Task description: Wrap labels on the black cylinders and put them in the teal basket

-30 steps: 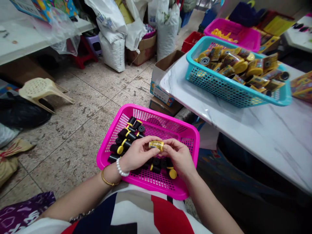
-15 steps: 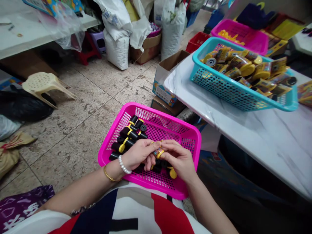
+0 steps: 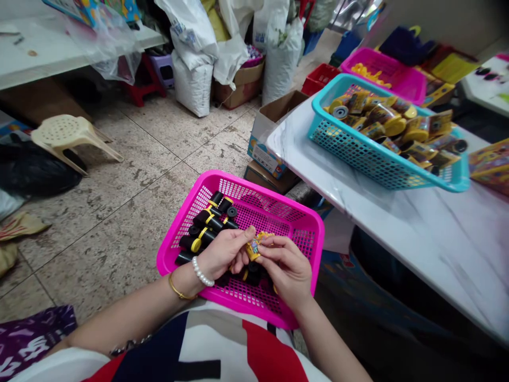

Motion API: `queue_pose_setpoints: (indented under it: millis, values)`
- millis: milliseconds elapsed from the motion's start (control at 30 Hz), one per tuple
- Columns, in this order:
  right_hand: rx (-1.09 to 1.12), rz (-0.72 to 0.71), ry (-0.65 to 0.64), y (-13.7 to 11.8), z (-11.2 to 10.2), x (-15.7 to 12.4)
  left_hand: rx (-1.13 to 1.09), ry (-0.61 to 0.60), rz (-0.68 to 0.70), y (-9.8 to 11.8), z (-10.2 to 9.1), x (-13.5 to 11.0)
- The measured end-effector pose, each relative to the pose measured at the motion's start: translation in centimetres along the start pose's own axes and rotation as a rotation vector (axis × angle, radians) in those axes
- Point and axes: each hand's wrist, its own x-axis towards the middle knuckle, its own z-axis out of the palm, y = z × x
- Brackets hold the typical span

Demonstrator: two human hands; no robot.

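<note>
Yellow labelled tube (image 3: 256,245), one, pinched between left hand (image 3: 225,252) and right hand (image 3: 286,268), both grips closed on it, above pink basket (image 3: 186,212) holding roughly ten black tubes (image 3: 209,220). Level 1 s ago; now tilted. Beyond: one teal basket (image 3: 369,159) on bench (image 3: 417,223).

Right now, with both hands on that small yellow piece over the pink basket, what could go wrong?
1. The small yellow piece is pinched lightly between the left hand and right hand; it could slip and drop among the black tubes.
2. The pink basket seems to rest on the lap, neither hand steadying it; it might tip toward the floor.
</note>
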Motion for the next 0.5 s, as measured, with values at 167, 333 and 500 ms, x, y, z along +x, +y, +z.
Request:
queue_pose_setpoints:
  millis: [167,333,500]
  values:
    - [0.060,0.020,0.002,0.0,-0.4,-0.1,0.059,-0.112,0.072,0.3,-0.2,-0.4]
    - [0.013,-0.113,-0.130,-0.5,-0.7,0.0,0.183,0.082,0.139,0.3,-0.1,-0.3]
    - [-0.050,-0.165,-0.187,-0.7,-1.4,0.2,0.206,-0.040,0.167,0.3,-0.5,-0.6]
